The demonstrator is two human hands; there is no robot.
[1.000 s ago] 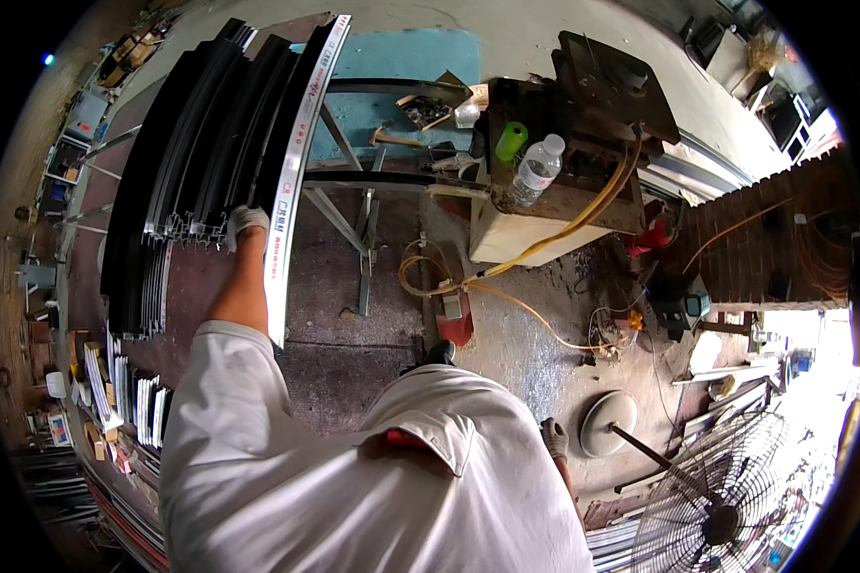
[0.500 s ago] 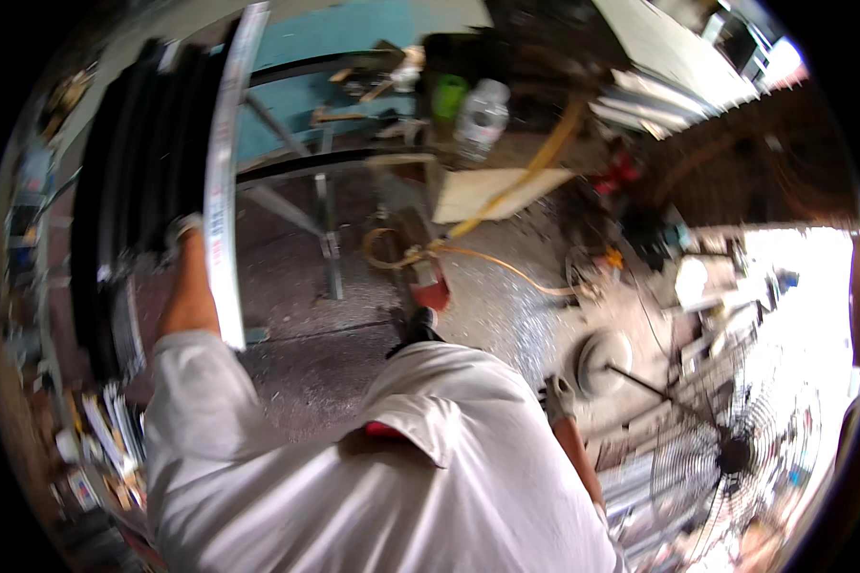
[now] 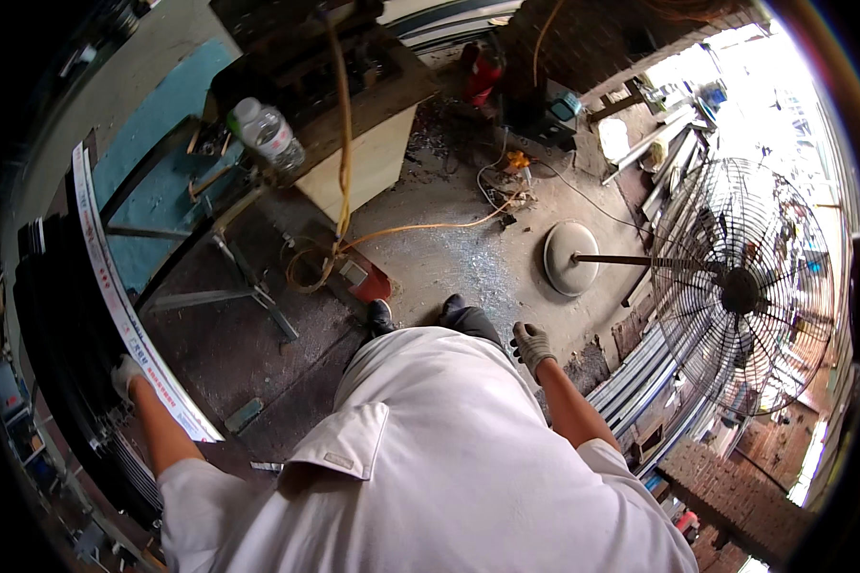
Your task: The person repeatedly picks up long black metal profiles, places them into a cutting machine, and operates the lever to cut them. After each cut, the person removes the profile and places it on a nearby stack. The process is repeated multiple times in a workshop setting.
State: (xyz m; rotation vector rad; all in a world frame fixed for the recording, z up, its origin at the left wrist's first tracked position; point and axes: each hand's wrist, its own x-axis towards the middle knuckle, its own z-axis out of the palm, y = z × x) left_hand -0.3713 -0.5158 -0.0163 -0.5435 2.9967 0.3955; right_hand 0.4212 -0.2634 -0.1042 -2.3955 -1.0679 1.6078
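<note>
On the left, my left hand in a pale glove rests at the stack of long black bars. It is beside a long white strip with coloured print along it. Its fingers are mostly lost against the dark bars, so I cannot tell whether they grip one. My right hand, also gloved with dark fingertips, hangs at my right side above the floor. Its fingers are loosely bent and slightly apart, and nothing shows in it. The round fan base is the nearest thing to it.
A large caged fan stands at the right above several metal lengths. Ahead, a plastic bottle sits on a cluttered bench beside a yellow hose. An orange cord crosses the floor near a red object. Metal frame legs stand left of centre.
My view has turned to the right, so the bench and bars have shifted left. My feet now both show. My left hand stays by the bars; my right hand comes out clearer.
</note>
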